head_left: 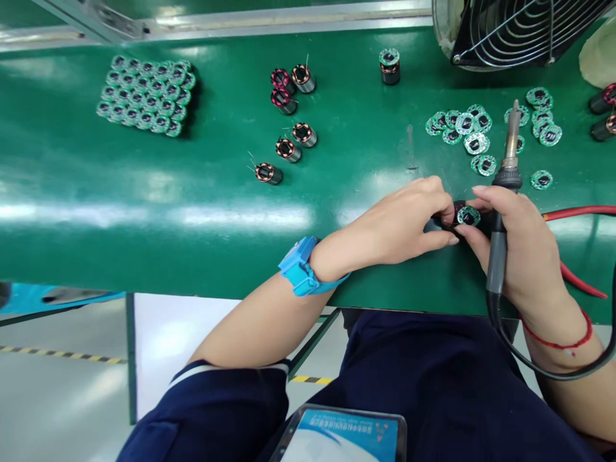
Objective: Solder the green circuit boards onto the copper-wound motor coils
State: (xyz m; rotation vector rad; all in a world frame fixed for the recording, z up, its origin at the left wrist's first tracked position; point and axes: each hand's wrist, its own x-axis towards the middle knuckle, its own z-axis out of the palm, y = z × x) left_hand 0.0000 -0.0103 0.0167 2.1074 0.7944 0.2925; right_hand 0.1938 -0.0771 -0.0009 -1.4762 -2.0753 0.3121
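Observation:
Near the front edge of the table, my left hand grips a small motor stator, dark and mostly hidden by the fingers. A round green circuit board with a black chip sits at its right end. My right hand is closed round a soldering iron, its tip pointing up and away from the board. The thumb and a fingertip of that hand touch the board's rim. Loose round boards lie just beyond both hands.
Copper-wound stators stand at the table's middle. A block of board-topped stators is at far left, and a single one stands at the back. A fan occupies the back right. Red-handled tool lies at right.

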